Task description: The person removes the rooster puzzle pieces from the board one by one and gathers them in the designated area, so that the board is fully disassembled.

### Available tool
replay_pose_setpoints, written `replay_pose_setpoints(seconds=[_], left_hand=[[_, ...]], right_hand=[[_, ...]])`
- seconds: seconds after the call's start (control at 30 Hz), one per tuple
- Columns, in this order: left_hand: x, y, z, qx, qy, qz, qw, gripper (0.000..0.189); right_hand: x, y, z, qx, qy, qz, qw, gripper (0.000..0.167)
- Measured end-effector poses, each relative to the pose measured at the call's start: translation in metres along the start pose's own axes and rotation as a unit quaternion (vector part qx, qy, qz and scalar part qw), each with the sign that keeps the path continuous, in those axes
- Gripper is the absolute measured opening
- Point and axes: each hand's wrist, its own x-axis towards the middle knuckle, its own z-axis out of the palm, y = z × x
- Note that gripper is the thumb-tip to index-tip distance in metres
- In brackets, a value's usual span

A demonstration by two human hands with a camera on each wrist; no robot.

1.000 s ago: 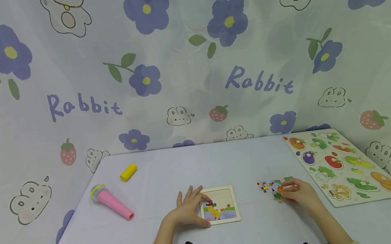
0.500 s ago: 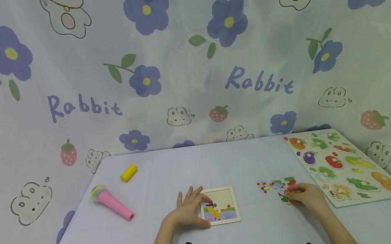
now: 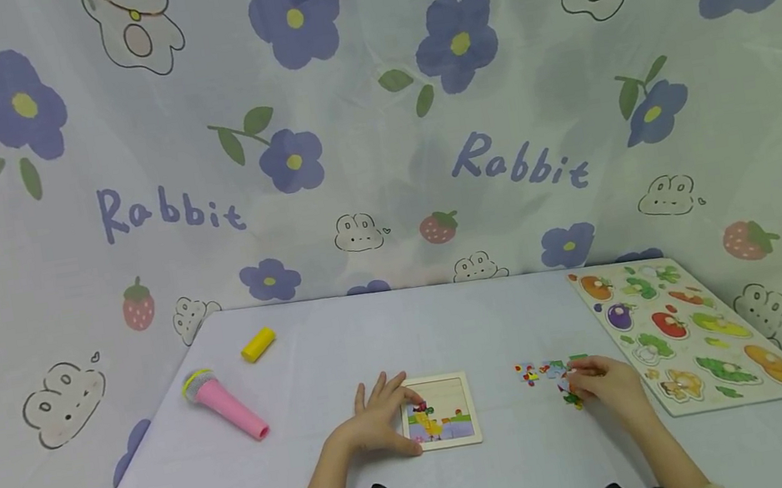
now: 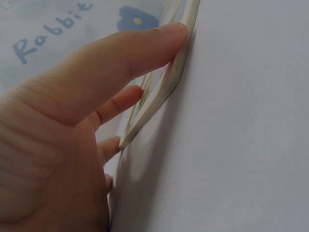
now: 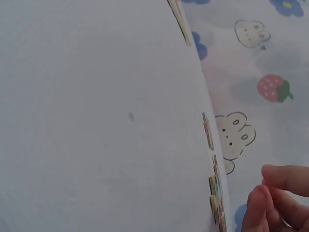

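My left hand (image 3: 380, 416) rests at the left side of a small wooden puzzle tray (image 3: 473, 409). Its thumb (image 4: 159, 43) presses the tray's near edge, the index finger touches the picture inside, and the other fingers spread out straight. Pieces with a yellow figure fill the tray's lower part. To the right, my right hand (image 3: 610, 388) hovers over loose jigsaw pieces (image 3: 552, 369), thumb and index fingertips together as if on a puzzle piece, which the fingers cover. In the right wrist view the fingertips (image 5: 264, 189) are pinched, slightly apart from the row of pieces (image 5: 216, 188).
A vegetable picture board (image 3: 693, 334) lies at the right. On the left are a pink toy microphone (image 3: 229, 407) and a yellow cylinder (image 3: 258, 345). A patterned curtain (image 3: 371, 112) hangs behind the white table (image 3: 374, 331).
My right hand slid a puzzle piece rightward beside the others, then shifted slightly up and away from the near edge. The left hand and tray have stayed in place.
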Motion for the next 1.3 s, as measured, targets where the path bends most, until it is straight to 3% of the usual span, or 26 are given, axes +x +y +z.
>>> replay_pose_setpoints(seconds=[0.13,0.4,0.87,1.13,1.3], left_hand=[[0.001,-0.001,0.001,0.0,-0.001,-0.001,1.0,0.057],[0.002,-0.006,0.001,-0.002,0.002,0.002,1.0,0.056],[0.003,-0.007,0.002,0.017,0.003,0.001,0.9999,0.059],[0.003,-0.006,0.001,0.033,0.001,-0.002,0.9994,0.081],[0.005,-0.007,0.004,0.033,0.002,0.004,0.9994,0.08]], right_hand=[[0.001,-0.008,0.011,0.034,-0.007,-0.015,0.9993,0.036],[-0.002,-0.027,0.037,0.041,-0.034,-0.062,0.9966,0.032],[-0.002,-0.043,0.076,0.061,-0.055,-0.078,0.9936,0.026],[-0.006,-0.049,0.092,0.078,-0.081,-0.081,0.9904,0.027],[-0.015,-0.06,0.098,0.082,-0.094,-0.084,0.9886,0.024]])
